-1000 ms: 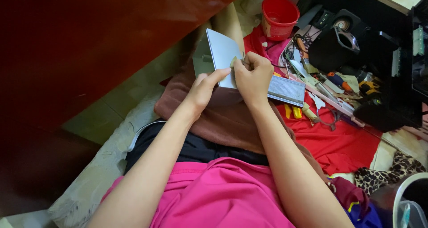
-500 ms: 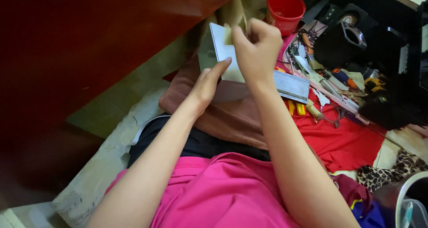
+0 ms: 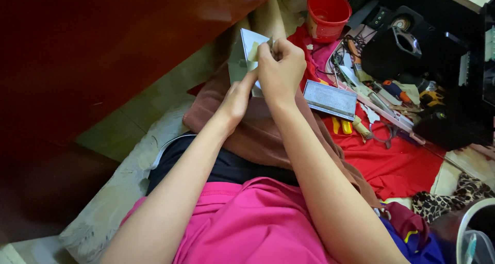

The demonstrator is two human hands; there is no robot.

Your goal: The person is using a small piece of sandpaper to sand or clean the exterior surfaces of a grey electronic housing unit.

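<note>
Holding a thin white sheet-like piece (image 3: 251, 50) just above the middle of the frame, the person worked with both hands close together. The left hand (image 3: 236, 100) reached up from below, its fingertips touching the piece's lower edge, fingers together. The right hand (image 3: 281, 68) was curled over the piece's right side, its fingers pinched on the upper edge near a small pale tab (image 3: 253, 51). The piece stood tilted over a brown cloth (image 3: 263, 135) draped across the lap. Right of the hands, a flat grey rectangular block (image 3: 330, 99) lay on a red cloth (image 3: 397, 161) among scattered tools (image 3: 381, 96). A red bucket (image 3: 327, 14) stood at the top of the frame, and dark red furniture (image 3: 93, 52) filled the upper left
</note>
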